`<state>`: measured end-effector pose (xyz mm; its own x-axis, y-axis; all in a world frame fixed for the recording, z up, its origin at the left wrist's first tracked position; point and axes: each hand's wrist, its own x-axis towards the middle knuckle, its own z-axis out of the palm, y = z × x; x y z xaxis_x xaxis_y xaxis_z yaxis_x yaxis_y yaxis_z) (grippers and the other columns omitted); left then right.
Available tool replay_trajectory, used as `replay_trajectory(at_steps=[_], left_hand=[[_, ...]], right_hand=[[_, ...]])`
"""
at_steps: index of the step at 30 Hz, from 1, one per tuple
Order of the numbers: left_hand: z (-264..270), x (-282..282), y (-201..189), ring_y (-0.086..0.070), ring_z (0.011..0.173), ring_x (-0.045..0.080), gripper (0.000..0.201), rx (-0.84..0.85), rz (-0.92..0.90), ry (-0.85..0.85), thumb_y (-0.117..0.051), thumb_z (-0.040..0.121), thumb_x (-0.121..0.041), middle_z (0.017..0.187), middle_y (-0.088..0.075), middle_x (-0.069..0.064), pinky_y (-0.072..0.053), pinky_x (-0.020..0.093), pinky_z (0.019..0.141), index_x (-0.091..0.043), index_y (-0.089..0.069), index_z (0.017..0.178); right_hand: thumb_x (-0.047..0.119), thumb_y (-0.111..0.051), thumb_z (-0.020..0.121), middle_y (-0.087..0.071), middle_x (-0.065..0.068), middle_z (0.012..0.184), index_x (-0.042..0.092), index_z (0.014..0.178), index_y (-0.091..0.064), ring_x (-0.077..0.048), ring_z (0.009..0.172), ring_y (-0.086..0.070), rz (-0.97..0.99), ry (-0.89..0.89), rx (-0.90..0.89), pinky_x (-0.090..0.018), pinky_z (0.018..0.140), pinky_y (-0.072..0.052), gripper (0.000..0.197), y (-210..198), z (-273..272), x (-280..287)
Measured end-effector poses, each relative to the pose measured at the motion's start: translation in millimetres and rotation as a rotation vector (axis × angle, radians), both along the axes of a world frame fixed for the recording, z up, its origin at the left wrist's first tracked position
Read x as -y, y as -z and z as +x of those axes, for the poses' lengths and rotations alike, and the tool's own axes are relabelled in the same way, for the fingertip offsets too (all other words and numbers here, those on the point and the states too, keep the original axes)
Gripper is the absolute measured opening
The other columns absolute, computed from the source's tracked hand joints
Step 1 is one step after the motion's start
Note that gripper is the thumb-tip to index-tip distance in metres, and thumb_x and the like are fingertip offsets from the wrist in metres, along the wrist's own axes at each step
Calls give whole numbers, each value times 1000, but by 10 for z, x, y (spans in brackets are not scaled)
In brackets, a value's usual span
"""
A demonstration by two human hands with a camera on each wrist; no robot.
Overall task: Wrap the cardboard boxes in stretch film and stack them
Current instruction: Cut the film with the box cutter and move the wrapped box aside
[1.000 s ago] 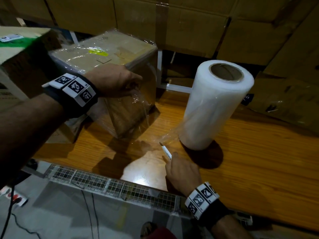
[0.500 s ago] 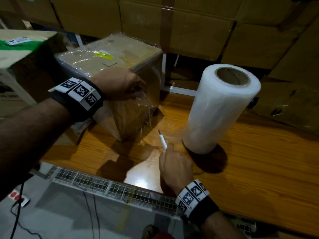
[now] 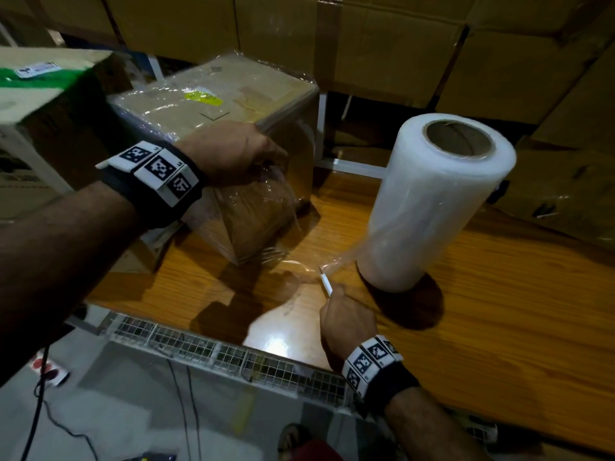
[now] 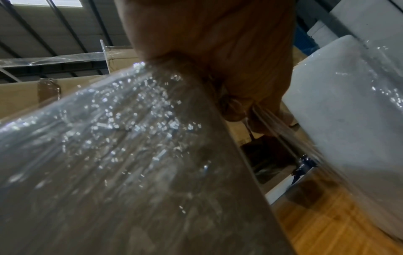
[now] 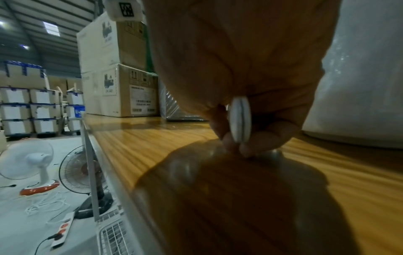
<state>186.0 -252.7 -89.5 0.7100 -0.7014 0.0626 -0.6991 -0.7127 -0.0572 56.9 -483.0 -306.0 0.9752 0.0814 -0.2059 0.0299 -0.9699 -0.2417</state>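
White cutter [image 3: 326, 285] advanced, apparently touching stretch film [image 3: 336, 263].

The head camera looks down from above onto the wooden table [image 3: 499, 327]. Each wrist camera sits low and close, looking along its palm; both share the film roll [image 4: 348, 103].

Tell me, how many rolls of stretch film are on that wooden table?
1. The white roll of stretch film stands upright on the wooden table, right of the film-wrapped cardboard box. Others may be out of view.
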Motion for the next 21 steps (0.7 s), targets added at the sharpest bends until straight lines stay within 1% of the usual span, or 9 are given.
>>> replay_trajectory(at_steps=[3,6,9,12,13,15,17,19,21], left_hand=[[4,1,-6,-63,78,16,18,7,24,-15,-69,92,-14,92,-71,-1,-34,24,65,-21,-73,109],[-3,5,-8,-62,76,15,18,9,22,-13,-64,92,-19,91,-70,0,-34,23,64,-20,-73,108],[17,-12,-7,-68,78,21,21,23,-12,0,-58,92,-21,90,-69,-1,-46,29,66,-18,-72,108],[-2,8,-19,-68,84,23,31,13,13,-15,-53,92,-33,96,-70,2,-55,38,71,-17,-70,113],[-9,16,-20,-69,85,24,36,9,12,-16,-51,91,-35,99,-71,4,-56,40,72,-16,-69,116],[-18,18,-5,-70,86,27,43,30,-9,-31,-50,92,-38,103,-73,8,-56,39,71,-14,-68,123],[-33,18,14,-71,84,28,45,59,-33,-43,-51,93,-39,103,-73,10,-55,37,69,-13,-66,126],[-57,32,25,-69,85,29,40,82,-62,-37,-54,93,-36,105,-71,10,-56,38,69,-12,-68,122],[-80,45,31,-68,84,29,36,123,-94,-37,-58,94,-36,106,-69,9,-57,40,67,-11,-69,117]], right_hand=[[25,-39,106,-71,0,93,11,134,-41,-21,77,-70,-8,-29,-23,-33,63,-54,31,6,-33,117],[29,-36,107,-71,-4,105,13,139,-40,-25,89,-70,-1,-37,-76,-34,69,-46,36,-50,-47,207],[30,-38,106,-69,-4,108,17,131,-46,-25,92,-68,3,-53,-83,-36,71,-47,29,-103,-146,368],[38,-39,106,-67,-1,104,26,118,-52,-22,91,-65,57,-23,45,-38,71,-50,21,-70,-296,745],[40,-40,106,-65,1,105,28,117,-53,-20,93,-61,31,-51,90,-36,72,-49,21,-37,-331,892],[42,-46,105,-62,4,105,32,118,-57,-18,95,-56,-23,-100,160,-32,72,-46,20,18,-372,1175],[42,-56,101,-59,5,100,33,117,-62,-17,91,-55,-60,-130,201,-30,69,-44,19,70,-379,1407],[41,-63,97,-57,4,96,32,114,-67,-19,89,-56,-113,-142,206,-30,68,-42,20,116,-380,1582],[43,-64,96,-57,4,100,33,117,-68,-18,94,-56,-135,-119,165,-29,70,-41,23,134,-396,1733]])
